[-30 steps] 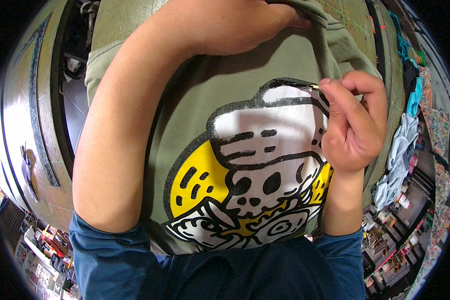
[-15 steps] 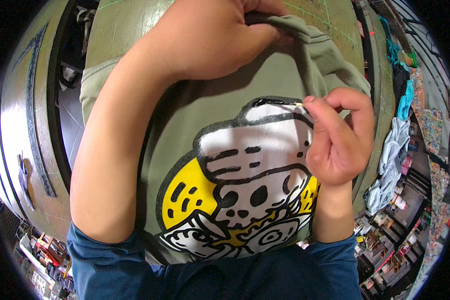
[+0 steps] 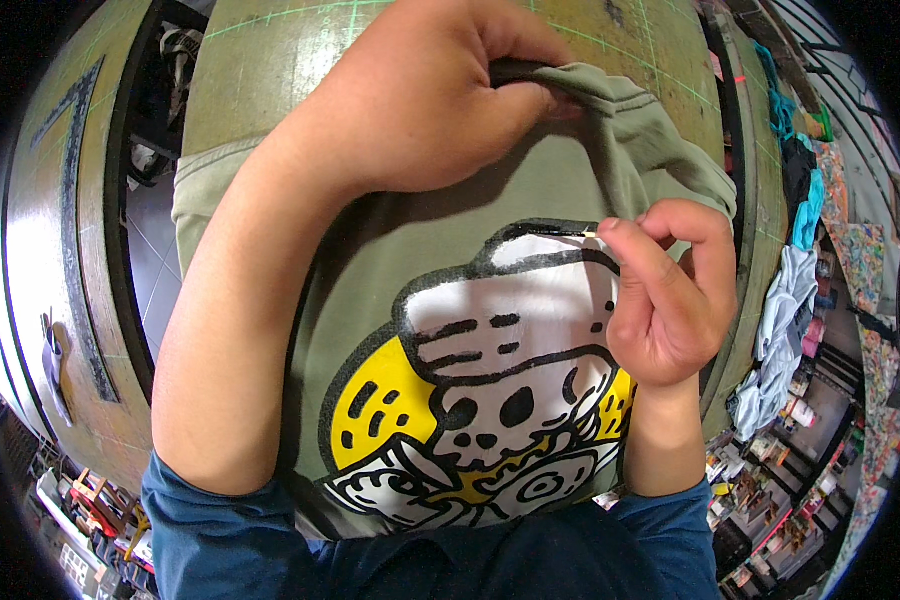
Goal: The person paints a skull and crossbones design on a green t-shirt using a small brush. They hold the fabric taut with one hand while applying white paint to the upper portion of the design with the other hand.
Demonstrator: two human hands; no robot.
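An olive-green T-shirt [image 3: 400, 232] lies over a long green board, printed with a skull in a white hat [image 3: 515, 310] with thick black outlines and yellow shapes behind it. My left hand [image 3: 460, 110] is closed on a bunched fold of the shirt at the top, its fingertips partly hidden by cloth. Pinched between the thumb and finger of my right hand [image 3: 670, 290] is a thin brush [image 3: 589, 234] with a dark end and a short pale part showing. Its dark end lies along the black outline at the hat's top; where exactly the tip ends I cannot make out.
The green board [image 3: 280, 75] carries light grid lines. A second board [image 3: 80, 250] stands to the left across a dark gap. At right hang pale grey cloths [image 3: 785, 330] and a turquoise cloth [image 3: 808, 210], with shelves of small containers [image 3: 770, 500] below.
The shirt, board and both hands sit slightly lower in the picture. My left hand keeps its hold on the cloth, and the brush stays at the hat's top outline.
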